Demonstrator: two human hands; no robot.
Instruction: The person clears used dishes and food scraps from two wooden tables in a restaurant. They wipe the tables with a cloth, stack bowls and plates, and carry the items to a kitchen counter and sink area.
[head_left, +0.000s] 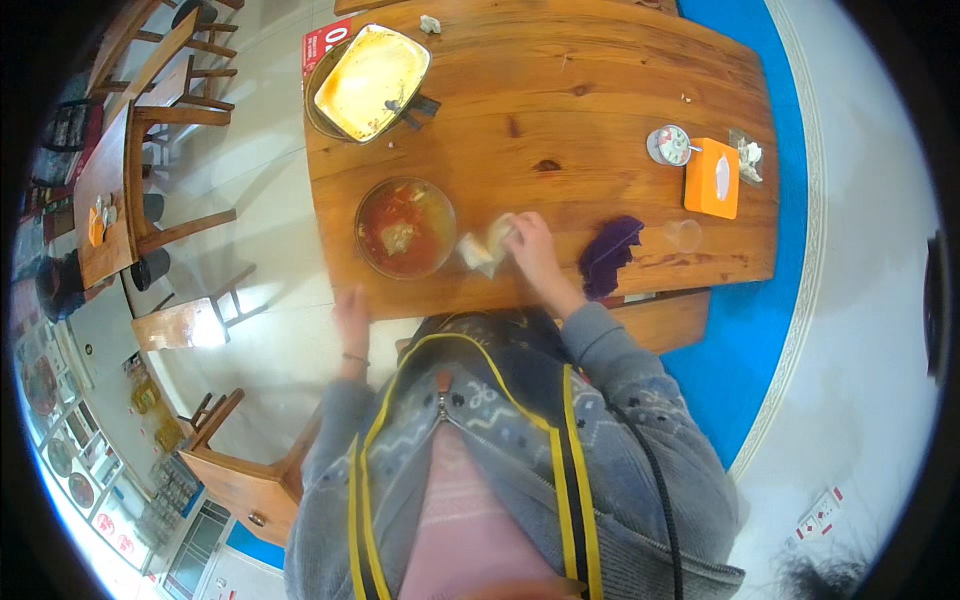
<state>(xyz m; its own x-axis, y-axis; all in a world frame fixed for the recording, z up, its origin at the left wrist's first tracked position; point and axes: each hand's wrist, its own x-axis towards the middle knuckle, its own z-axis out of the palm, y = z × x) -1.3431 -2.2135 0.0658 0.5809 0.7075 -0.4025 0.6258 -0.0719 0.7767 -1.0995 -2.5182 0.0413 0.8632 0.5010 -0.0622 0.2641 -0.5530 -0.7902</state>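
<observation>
Over the wooden table, my right hand pinches a crumpled pale tissue. Part of the tissue is blurred, and its lower whitish end lies close to the bowl's right side. That round bowl holds leftover reddish broth with a pale lump in it. Down at the table's near left corner hangs my left hand, smeared by motion; its fingers cannot be made out clearly. A dark purple cloth with ragged edges lies to the right of my right hand.
A rectangular tray with a yellowish inside rests on a round dark stand at the far left. On the right are an orange tissue box, a small jar with a spoon and a clear cup. A wooden bench sits below the near edge.
</observation>
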